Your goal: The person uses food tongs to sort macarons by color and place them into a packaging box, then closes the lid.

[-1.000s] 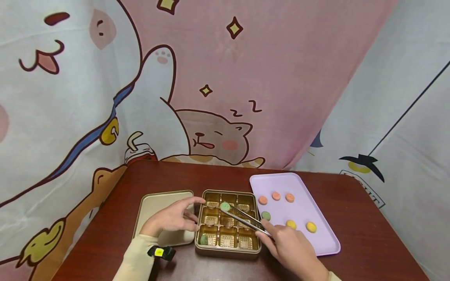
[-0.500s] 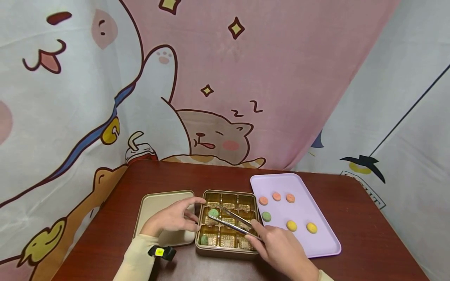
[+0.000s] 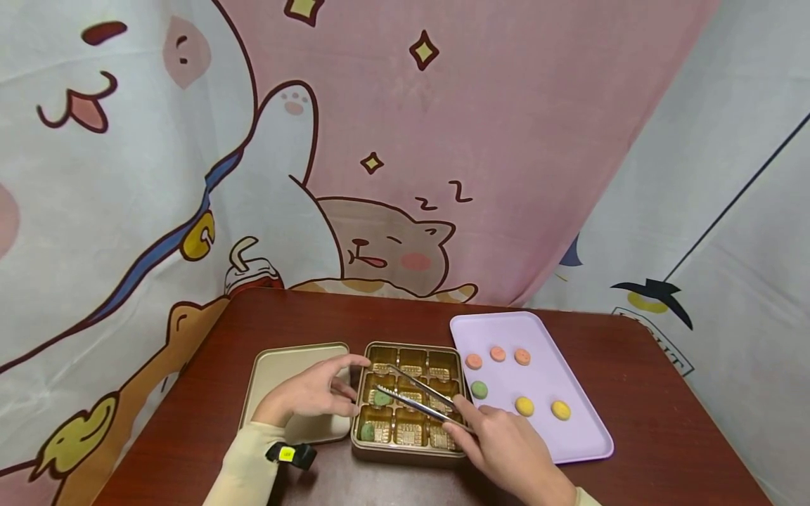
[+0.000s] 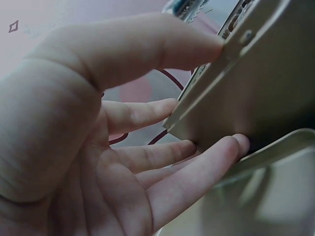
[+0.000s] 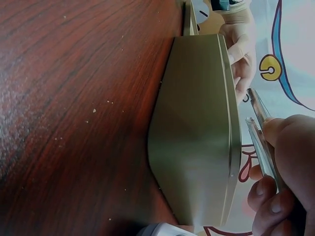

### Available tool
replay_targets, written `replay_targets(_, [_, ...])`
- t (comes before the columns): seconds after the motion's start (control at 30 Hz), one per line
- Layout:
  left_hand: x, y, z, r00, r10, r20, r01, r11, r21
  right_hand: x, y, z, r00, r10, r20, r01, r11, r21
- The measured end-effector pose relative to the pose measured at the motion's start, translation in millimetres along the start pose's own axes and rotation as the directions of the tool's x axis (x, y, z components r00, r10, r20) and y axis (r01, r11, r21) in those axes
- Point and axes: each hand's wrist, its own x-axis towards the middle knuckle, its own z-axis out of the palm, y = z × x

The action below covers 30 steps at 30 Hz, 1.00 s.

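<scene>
My right hand (image 3: 509, 450) grips metal tongs (image 3: 422, 406), whose arms stand apart above a gold tin (image 3: 410, 453) with a divided insert. Below the tong tips, a round green cookie (image 3: 382, 398) lies in the left compartment of the middle row. Another green cookie (image 3: 367, 431) sits in the front-left compartment. With fingers extended, my left hand (image 3: 310, 391) rests against the tin's left side; in the left wrist view its fingertips touch the tin's outer wall (image 4: 275, 88). In the right wrist view the tongs (image 5: 263, 152) hold nothing.
Partly behind my left hand, a gold lid (image 3: 278, 365) lies left of the tin. A lilac tray (image 3: 582, 429) at the right bears pink cookies (image 3: 497, 354), a green cookie (image 3: 479, 389) and yellow cookies (image 3: 560, 410). A printed cloth hangs behind the table (image 3: 645, 393).
The tongs moved left with the green cookie, then spread and let it go; it dropped into the middle-left compartment. My left hand has kept its place.
</scene>
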Motion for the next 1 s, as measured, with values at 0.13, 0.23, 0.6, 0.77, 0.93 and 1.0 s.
replay_targets(0.13, [-0.1,-0.1,0.2,1.0,0.005,0.001,-0.005,1.0,-0.002,-1.4,1.3,0.5,1.0,-0.002,-0.006,0.002,1.0,0.005])
replay_targets(0.23, [-0.2,0.1,0.3,1.0,0.004,0.0,-0.004,1.0,-0.001,-2.8,3.0,0.6,1.0,-0.009,-0.01,0.009,1.0,-0.001])
replay_targets(0.6, [-0.9,0.7,0.3,1.0,0.005,-0.004,-0.005,1.0,0.001,-7.1,12.1,-4.5,0.999,0.037,-0.032,-0.037,0.999,0.01])
replay_targets(0.77, [-0.8,0.2,0.4,1.0,0.01,-0.003,-0.01,1.0,0.0,-11.1,15.9,-7.1,0.997,0.074,-0.016,-0.074,0.997,0.003])
replay_targets(0.93, [-0.6,0.1,1.0,1.0,0.014,0.002,-0.014,1.0,-0.008,-14.9,21.5,-9.5,0.997,0.067,-0.043,-0.068,0.998,-0.005])
replay_targets(1.0, [-0.4,0.0,1.3,1.0,0.02,0.004,-0.02,1.0,-0.012,-16.2,24.8,-10.4,0.996,0.059,-0.063,-0.06,0.998,-0.007])
